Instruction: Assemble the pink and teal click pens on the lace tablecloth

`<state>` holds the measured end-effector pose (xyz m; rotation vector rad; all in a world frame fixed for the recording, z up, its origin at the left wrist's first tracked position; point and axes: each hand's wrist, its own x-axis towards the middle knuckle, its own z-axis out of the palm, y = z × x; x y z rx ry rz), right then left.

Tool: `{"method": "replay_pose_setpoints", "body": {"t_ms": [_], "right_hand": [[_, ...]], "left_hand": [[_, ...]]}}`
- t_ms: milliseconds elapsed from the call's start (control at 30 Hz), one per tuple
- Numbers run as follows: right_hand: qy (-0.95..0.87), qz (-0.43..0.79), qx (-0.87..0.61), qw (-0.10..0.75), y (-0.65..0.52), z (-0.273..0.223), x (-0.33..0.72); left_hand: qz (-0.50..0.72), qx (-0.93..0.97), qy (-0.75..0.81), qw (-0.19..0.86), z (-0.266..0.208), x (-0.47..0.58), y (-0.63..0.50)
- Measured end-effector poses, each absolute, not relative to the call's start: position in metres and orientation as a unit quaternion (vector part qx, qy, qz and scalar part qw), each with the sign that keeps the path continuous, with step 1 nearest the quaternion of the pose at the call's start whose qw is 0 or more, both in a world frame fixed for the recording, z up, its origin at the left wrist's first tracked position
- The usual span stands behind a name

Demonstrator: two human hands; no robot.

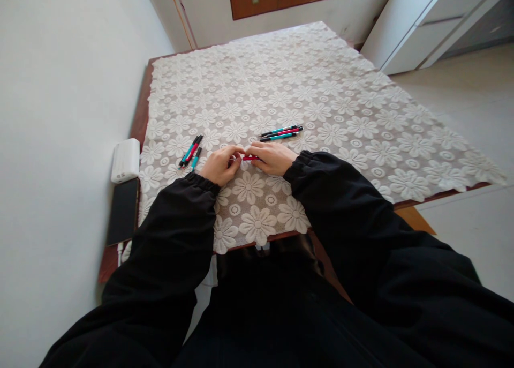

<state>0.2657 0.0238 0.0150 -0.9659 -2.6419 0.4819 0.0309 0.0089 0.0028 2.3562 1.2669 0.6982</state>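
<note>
A red pen (250,158) lies crosswise between my two hands, low over the lace tablecloth. My right hand (276,158) is closed around it, so much of the barrel is hidden. The fingers of my left hand (219,165) pinch at its left end; the exact contact is too small to make out. Just left of my left hand, several pens (189,150) in turquoise, red and black lie slanted on the cloth. Beyond my right hand, another group of turquoise and red pens (281,133) with black ends lies side by side.
A white lace tablecloth (257,89) with flower patterns covers the wooden table. At its left edge, by the wall, are a white power bank or charger (125,160), a dark flat phone-like slab (122,211) and a white cable (120,254). White cabinets (417,25) stand at the far right.
</note>
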Motion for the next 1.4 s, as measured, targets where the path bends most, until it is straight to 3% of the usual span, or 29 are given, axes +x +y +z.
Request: {"method": "replay_pose_setpoints", "body": {"t_ms": [333, 733, 1000, 1400], "right_hand": [[-0.921, 0.143, -0.329, 0.153, 0.023, 0.016, 0.269], [-0.904, 0.142, -0.353, 0.193, 0.022, 0.015, 0.266], [-0.897, 0.145, -0.372, 0.190, 0.021, 0.016, 0.266], [-0.896, 0.140, -0.373, 0.197, 0.023, 0.013, 0.267]], "left_hand": [[0.268, 0.836, 0.424, 0.220, -0.002, 0.030, 0.009], [0.253, 0.810, 0.503, 0.163, 0.008, 0.028, 0.009], [0.258, 0.832, 0.465, 0.155, 0.012, 0.032, 0.005], [0.262, 0.828, 0.455, 0.197, 0.005, 0.031, 0.009]]}}
